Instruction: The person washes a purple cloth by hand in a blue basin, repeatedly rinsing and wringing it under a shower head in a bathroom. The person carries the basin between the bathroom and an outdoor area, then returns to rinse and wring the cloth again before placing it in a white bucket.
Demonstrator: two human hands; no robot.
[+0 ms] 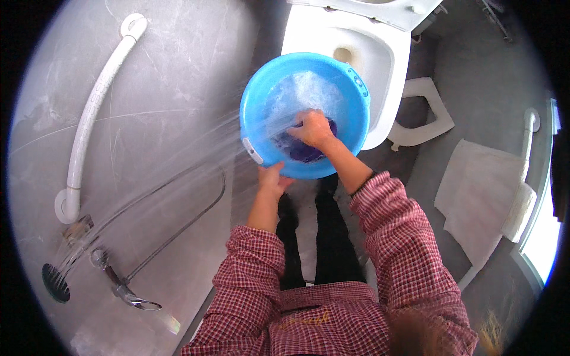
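A round light-blue plastic basin (252,107) sits in front of the toilet, its far side overlapping the bowl. Foamy water (306,89) and a dark purple cloth (306,153) are inside it. My left hand (273,180) holds the basin's near-left rim, thumb at the edge and fingers partly hidden. My right hand (313,129) reaches into the basin, its fingers curled on the wet cloth. Jets of water from a round shower head (56,283) at the lower left cross into the basin.
A white grab bar (98,113) and a mixer tap (124,291) with a metal hose are on the left wall. Ahead stands a white toilet (389,71) with its lid raised. To the right are a white ring-shaped seat (436,113) and a white towel (478,193) on a rail.
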